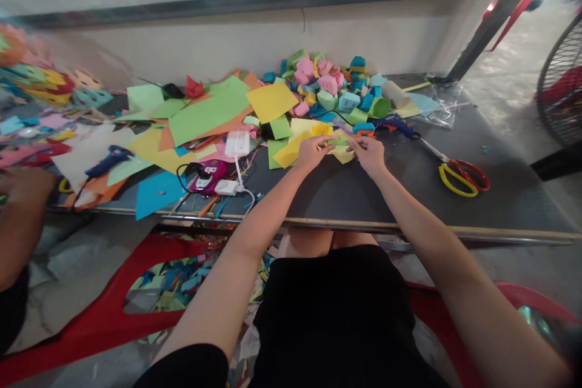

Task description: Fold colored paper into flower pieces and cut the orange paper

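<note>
A green paper strip (339, 142) is pinched at its ends by the left hand (311, 151) and the right hand (370, 154). The fingers of both are closed narrowly on it, just above a yellow sheet (342, 156) on the dark bench (409, 194). Red-and-yellow scissors (459, 176) are laid well apart to the right. A purple device (210, 174) bears a white label, perhaps lettered but too small to be read.
</note>
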{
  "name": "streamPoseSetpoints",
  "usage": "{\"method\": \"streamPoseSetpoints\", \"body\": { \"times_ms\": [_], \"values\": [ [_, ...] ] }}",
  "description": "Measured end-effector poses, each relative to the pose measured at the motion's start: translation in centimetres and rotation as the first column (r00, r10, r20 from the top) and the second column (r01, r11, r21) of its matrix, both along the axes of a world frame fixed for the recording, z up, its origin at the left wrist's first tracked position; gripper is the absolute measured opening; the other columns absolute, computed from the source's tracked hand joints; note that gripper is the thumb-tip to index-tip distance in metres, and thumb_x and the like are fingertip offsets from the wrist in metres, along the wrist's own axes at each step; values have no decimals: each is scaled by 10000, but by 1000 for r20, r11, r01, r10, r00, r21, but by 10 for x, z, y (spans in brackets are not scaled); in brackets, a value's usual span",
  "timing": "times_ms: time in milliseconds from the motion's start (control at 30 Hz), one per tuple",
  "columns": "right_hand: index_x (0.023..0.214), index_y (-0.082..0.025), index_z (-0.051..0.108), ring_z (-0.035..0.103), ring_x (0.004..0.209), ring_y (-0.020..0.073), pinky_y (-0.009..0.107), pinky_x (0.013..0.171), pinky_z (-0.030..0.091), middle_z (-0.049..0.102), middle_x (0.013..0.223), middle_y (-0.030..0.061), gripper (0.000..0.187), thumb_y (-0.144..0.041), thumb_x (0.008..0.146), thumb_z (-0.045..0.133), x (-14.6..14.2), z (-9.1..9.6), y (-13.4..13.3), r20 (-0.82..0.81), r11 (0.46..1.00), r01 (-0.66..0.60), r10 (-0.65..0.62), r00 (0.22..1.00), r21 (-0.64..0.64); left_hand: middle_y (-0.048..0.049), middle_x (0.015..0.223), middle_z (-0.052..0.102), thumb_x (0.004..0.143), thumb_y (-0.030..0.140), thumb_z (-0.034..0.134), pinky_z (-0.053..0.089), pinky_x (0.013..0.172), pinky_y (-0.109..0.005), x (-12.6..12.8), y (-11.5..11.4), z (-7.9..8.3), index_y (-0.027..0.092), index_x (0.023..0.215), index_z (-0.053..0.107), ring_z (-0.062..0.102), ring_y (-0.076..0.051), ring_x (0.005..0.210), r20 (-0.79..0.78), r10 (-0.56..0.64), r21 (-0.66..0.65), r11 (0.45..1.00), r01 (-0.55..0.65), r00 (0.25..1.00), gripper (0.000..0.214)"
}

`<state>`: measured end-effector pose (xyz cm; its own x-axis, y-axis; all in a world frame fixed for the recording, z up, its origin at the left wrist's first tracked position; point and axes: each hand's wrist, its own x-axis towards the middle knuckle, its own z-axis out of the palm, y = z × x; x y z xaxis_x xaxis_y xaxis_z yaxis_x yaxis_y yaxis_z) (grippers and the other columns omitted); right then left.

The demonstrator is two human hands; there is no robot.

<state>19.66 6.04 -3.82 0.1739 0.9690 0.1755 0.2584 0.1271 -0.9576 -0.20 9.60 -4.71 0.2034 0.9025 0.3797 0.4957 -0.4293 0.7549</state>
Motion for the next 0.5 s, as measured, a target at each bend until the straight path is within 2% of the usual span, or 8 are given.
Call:
{"method": "streamPoseSetpoints", "body": {
  "times_ms": [267,500],
  "values": [
    [760,-202,677,633,556,135,265,552,512,755,730,71,526,-727,734,694,1,-1,0,19,999,-29,29,999,43,-44,871,798,841,322,816,555,753,-265,0,-3,2,234,1053,810,711,-143,719,11,3,11,1000,-3,1000,229],
    [760,-196,687,603,515,120,266,544,517,769,741,79,508,-702,729,706,3,0,-5,-8,999,-29,29,1000,36,-44,788,782,850,325,804,542,708,-263,2,-8,3,206,1052,811,699,-141,657,55,14,3,1000,-14,998,236]
  ]
}}
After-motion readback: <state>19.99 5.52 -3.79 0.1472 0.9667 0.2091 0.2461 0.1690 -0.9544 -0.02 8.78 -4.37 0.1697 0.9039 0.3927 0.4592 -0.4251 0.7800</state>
